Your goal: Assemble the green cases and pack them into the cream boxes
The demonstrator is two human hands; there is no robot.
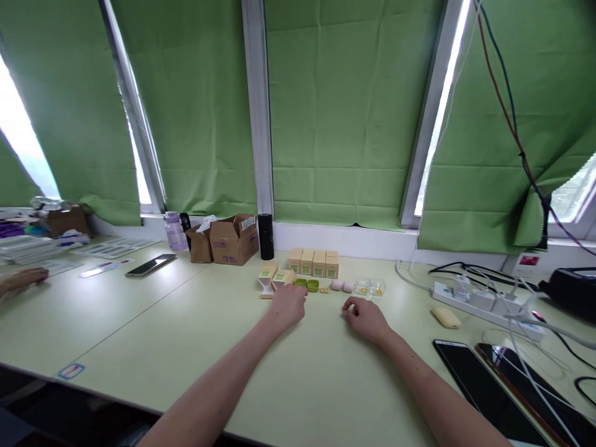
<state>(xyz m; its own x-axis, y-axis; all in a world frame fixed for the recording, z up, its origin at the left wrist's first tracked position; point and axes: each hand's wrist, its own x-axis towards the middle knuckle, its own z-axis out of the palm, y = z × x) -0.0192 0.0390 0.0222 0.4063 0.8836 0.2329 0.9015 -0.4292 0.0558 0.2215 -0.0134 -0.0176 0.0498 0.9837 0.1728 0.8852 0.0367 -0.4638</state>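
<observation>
My left hand (287,305) reaches to the front of two opened small cardboard boxes (268,273), its fingers curled down and partly hidden. What it holds, if anything, I cannot make out. Close by its fingertips stand two small green containers (313,285) and a tiny yellowish piece (324,290). My right hand (365,318) rests on the table with loosely closed fingers, and nothing shows in them. Just beyond it are two pale pink rounded pieces (342,285) and two clear cups with yellow inside (370,287). Several closed small boxes (313,263) stand in a row behind.
Cartons (233,241) and a black cylinder (266,237) stand at the back. A power strip (487,309) with tangled cables, a beige oval object (446,317) and dark tablet-like devices (484,388) lie right. Another person's hand (23,279) is far left, beyond a phone (151,265).
</observation>
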